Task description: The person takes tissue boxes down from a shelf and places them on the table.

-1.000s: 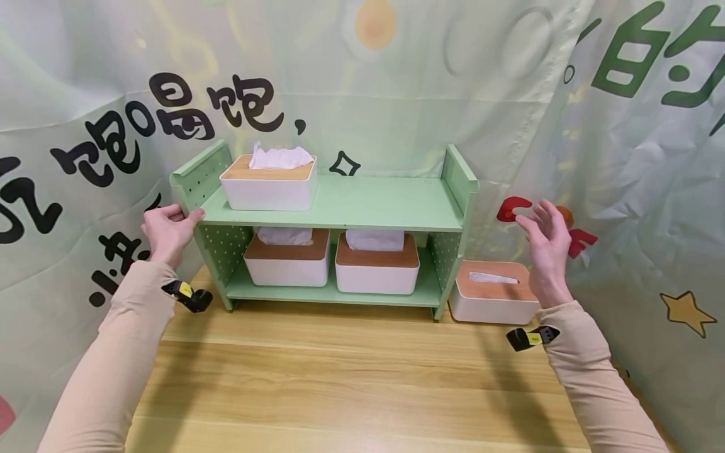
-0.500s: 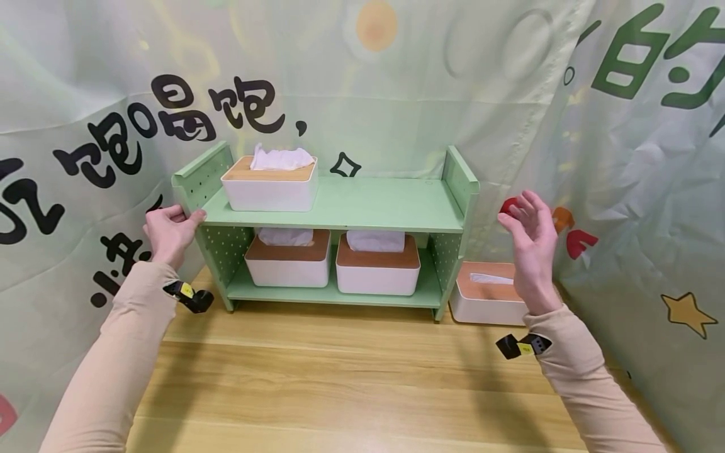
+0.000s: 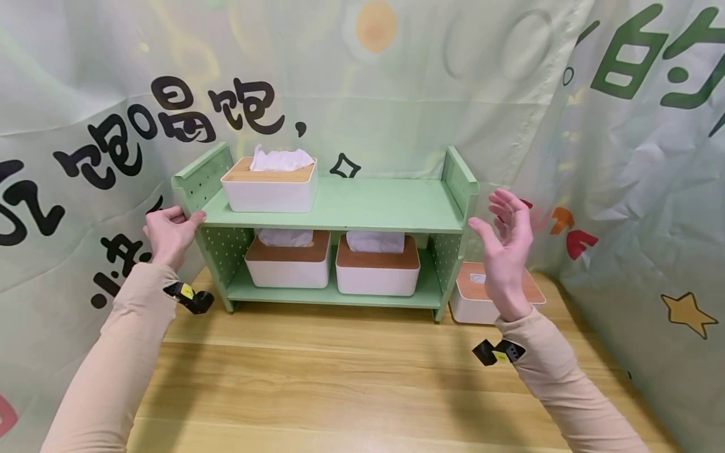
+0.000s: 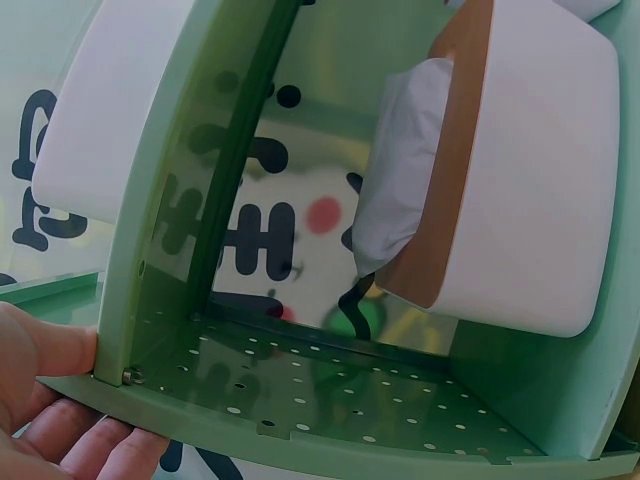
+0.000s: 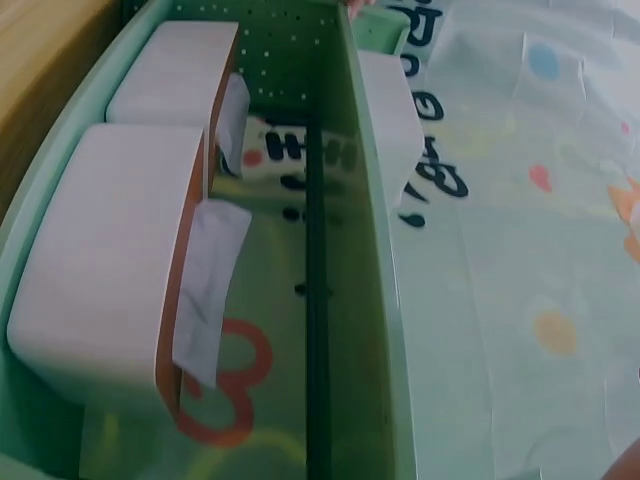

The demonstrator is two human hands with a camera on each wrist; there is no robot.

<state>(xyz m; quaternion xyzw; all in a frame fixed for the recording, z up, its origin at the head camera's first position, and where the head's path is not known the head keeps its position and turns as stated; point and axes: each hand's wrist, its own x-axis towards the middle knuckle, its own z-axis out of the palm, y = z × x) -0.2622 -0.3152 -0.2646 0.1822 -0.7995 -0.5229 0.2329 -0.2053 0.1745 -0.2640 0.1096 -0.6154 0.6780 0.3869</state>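
Observation:
A green two-tier shelf (image 3: 385, 204) stands on the wooden table. My left hand (image 3: 170, 236) grips its left side at the upper board's height; in the left wrist view the thumb lies on the front edge and the fingers (image 4: 120, 455) curl around the side panel. My right hand (image 3: 508, 251), fingers loosely spread, hovers just off the shelf's right side and holds nothing. One white tissue box (image 3: 269, 196) with a wooden lid sits on the upper board's left. Two more, a left tissue box (image 3: 287, 274) and a right tissue box (image 3: 377, 281), fill the lower board.
Another tissue box (image 3: 467, 308) stands on the table (image 3: 340, 377) right of the shelf, partly hidden behind my right hand. Printed cloth (image 3: 396, 113) hangs close behind the shelf and on both sides.
My right hand has moved left, toward the shelf's right side, and its fingers have spread a little. My left hand keeps its grip; the shelf and boxes have not moved.

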